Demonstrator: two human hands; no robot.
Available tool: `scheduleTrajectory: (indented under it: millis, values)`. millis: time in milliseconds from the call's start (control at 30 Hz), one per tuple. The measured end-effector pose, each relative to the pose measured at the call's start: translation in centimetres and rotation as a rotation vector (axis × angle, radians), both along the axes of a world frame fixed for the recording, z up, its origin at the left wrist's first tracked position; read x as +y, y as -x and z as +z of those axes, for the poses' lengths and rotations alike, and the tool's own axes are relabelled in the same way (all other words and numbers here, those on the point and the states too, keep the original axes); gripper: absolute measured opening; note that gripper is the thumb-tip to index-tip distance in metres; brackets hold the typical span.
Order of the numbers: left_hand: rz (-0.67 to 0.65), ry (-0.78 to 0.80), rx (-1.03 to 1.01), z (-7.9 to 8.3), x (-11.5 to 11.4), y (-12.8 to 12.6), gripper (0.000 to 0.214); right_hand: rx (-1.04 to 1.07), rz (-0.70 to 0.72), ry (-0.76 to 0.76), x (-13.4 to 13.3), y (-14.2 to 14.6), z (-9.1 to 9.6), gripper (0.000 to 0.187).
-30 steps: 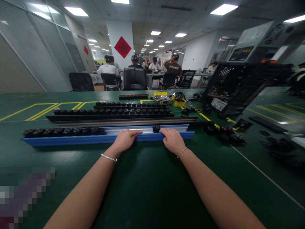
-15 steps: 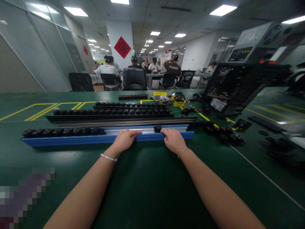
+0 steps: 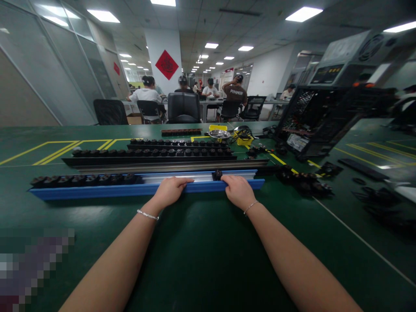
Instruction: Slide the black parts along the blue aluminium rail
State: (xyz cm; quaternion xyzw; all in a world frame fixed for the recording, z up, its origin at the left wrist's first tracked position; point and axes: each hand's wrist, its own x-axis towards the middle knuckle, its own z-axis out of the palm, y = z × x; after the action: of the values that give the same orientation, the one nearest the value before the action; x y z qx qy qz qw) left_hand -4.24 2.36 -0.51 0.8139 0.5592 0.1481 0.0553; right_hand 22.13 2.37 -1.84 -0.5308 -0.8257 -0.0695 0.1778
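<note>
Blue rail (image 3: 205,187), pinched by left hand (image 3: 170,191); right hand (image 3: 239,190) at black module (image 3: 217,174) inside, pinch unclear; skewing may jam it.

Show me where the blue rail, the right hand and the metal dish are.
Blue rail (image 3: 136,190): head view, its near wall.
Right hand (image 3: 239,190): head view, back of the hand.
Metal dish (image 3: 219,134): head view, its shiny inside.

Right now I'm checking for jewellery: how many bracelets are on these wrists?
2: a silvery bracelet at the wrist of the left hand, a thinner bracelet at that of the right hand.
</note>
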Motion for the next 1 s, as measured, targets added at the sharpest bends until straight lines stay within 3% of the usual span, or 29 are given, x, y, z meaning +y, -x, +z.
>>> scheduleTrajectory:
  millis: [1000]
  values:
    - [-0.005,-0.002,-0.007,-0.25,0.1,0.11,0.037,0.035,-0.158,-0.049,0.12,-0.81,0.26,0.027]
